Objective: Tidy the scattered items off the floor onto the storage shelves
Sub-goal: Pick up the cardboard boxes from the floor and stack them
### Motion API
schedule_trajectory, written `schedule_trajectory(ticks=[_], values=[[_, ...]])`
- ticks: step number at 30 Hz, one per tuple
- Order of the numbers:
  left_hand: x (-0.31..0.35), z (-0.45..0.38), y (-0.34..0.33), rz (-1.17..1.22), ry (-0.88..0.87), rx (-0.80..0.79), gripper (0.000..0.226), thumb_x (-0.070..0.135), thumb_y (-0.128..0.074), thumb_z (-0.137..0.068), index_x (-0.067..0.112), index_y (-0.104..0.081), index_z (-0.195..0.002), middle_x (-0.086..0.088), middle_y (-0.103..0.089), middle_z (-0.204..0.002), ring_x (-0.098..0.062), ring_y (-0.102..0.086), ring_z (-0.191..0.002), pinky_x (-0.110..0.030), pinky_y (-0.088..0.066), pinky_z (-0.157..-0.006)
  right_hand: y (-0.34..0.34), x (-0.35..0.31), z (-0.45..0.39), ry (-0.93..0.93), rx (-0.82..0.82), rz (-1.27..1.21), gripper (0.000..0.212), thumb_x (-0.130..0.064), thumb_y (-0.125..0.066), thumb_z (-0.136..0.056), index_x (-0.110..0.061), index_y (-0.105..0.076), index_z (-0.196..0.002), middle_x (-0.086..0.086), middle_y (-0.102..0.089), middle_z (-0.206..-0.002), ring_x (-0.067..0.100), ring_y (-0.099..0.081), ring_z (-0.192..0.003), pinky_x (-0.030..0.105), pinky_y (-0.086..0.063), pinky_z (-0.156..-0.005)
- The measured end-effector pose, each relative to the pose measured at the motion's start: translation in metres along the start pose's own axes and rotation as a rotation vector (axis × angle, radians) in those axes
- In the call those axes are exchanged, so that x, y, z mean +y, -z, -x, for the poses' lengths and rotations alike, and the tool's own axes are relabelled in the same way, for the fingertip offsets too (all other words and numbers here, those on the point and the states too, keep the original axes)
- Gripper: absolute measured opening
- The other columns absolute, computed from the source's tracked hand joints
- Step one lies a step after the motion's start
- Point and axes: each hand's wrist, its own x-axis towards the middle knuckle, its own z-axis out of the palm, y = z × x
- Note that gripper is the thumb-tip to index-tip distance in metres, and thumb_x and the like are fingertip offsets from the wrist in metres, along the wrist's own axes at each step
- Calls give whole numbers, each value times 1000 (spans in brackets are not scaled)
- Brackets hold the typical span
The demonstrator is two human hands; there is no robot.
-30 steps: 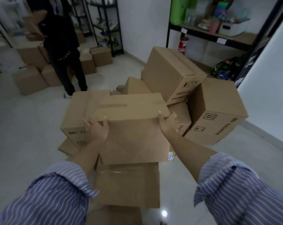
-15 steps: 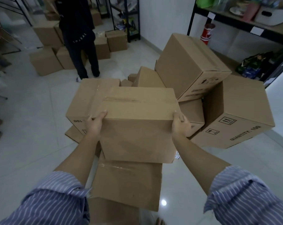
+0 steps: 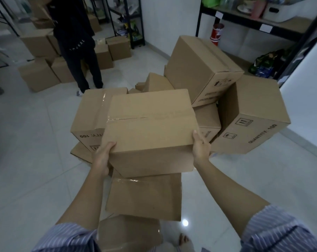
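A taped cardboard box (image 3: 150,124) is held up in the middle of the view, above a pile of similar boxes. My left hand (image 3: 101,159) grips its near left corner, thumb on top. My right hand (image 3: 200,148) grips its near right edge, fingers curled under the side. Below it lies a flat box (image 3: 145,195) on the floor, and another box (image 3: 128,231) sits close to my feet. A black storage shelf (image 3: 254,28) stands at the upper right against the wall.
Tumbled boxes lie to the right (image 3: 248,115) and behind (image 3: 201,68), one more to the left (image 3: 92,115). A person in dark clothes (image 3: 76,44) stands at upper left among more boxes (image 3: 37,75). A second shelf (image 3: 125,19) stands at the back. White tiled floor (image 3: 30,160) spreads left.
The box has risen higher and come closer to me, with both hands staying on its near corners. The view has tipped down and nearer to the pile.
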Motion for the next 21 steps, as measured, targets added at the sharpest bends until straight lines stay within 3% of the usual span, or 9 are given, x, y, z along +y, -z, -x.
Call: schedule_trajectory(ticks=[5, 10, 14, 15, 18, 21], values=[[-6, 27, 15, -24, -45, -165, 49, 31, -70, -88, 19, -55, -132, 1, -67, -122, -14, -65, -107, -28, -53, -78, 29, -1, 26, -34, -34, -108, 42, -45, -58, -94, -24, -62, -131, -5, -60, -130, 20, -54, -121, 43, -43, -108], [-10, 50, 9, -30, -100, -256, 72, 40, -80, -76, 20, -52, -139, 5, -65, -127, -15, -61, -115, -37, -49, -98, 73, 2, 69, -74, 28, -249, 34, -40, -55, -98, -25, -62, -128, -14, -63, -105, 12, -56, -101, 37, -41, -91], [-9, 73, -17, -45, -154, -331, 45, 27, -72, -87, 21, -59, -130, 12, -69, -110, -6, -65, -102, -21, -53, -77, 109, 3, 104, -50, 163, -324, 26, -36, -53, -99, -22, -61, -120, -9, -61, -102, 14, -54, -95, 38, -43, -88], [-8, 77, -25, -61, -169, -350, 46, 30, -73, -85, 23, -59, -128, 13, -69, -110, -6, -64, -104, -20, -52, -81, 118, 1, 110, -42, 195, -352, 27, -35, -54, -99, -23, -62, -122, -8, -61, -103, 15, -54, -95, 38, -44, -88], [-7, 89, -53, -132, -157, -443, 72, 49, -81, -72, 27, -55, -135, 10, -65, -125, -14, -60, -116, -37, -46, -102, 150, -9, 123, -23, 266, -404, 31, -35, -57, -97, -23, -62, -125, -13, -60, -100, 15, -55, -98, 41, -44, -93], [-7, 109, -93, -137, -145, -544, 80, 50, -83, -68, 26, -53, -138, 7, -64, -127, -16, -62, -114, -42, -51, -96, 188, -22, 130, 6, 326, -424, 20, -37, -57, -96, -26, -63, -111, -12, -61, -98, 10, -56, -90, 41, -45, -85]])
